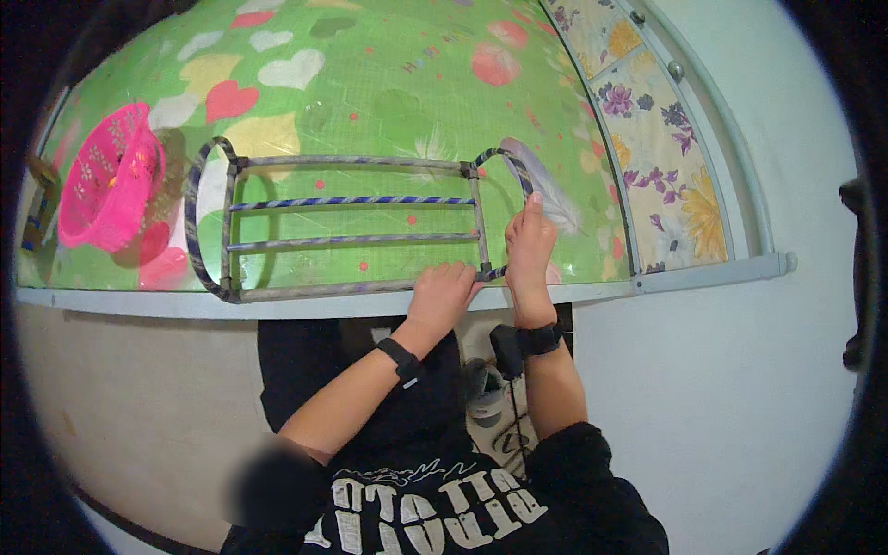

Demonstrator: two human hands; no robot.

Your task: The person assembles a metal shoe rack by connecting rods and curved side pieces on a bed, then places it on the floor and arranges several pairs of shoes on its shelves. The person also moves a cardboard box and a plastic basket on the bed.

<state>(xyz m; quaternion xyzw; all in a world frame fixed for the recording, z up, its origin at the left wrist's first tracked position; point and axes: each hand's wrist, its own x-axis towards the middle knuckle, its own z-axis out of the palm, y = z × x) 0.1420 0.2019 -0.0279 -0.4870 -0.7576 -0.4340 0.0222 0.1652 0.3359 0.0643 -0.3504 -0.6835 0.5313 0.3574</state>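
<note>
**Tubular rack (356, 201), seemingly mostly joined**

Right fingers (532, 211) grip the right end loop (521, 164); left fingers (448, 272) hold the front rail (324, 291). Left end loop (191, 208) and crossbars (351, 241) look fitted; the right loop's seating cannot be told. The rack lies at the bench (370, 111)'s near edge.
</note>
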